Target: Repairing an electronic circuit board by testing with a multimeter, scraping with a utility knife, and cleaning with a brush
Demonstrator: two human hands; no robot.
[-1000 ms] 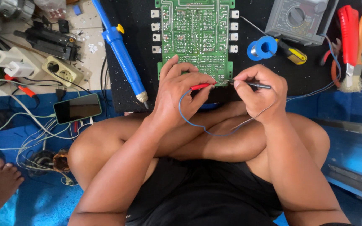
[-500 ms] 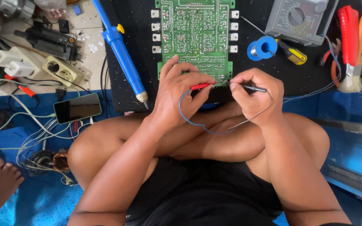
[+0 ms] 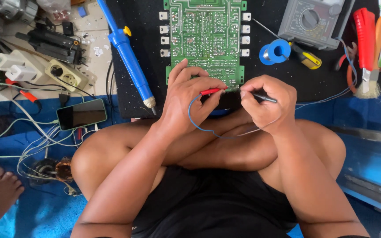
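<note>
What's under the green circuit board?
The green circuit board lies on a black mat, which shows all round it. The left hand and right hand cover its near edge.

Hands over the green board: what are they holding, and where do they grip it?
The left hand pinches a red probe near its tip. The right hand grips a black probe around its middle, like a pen.
</note>
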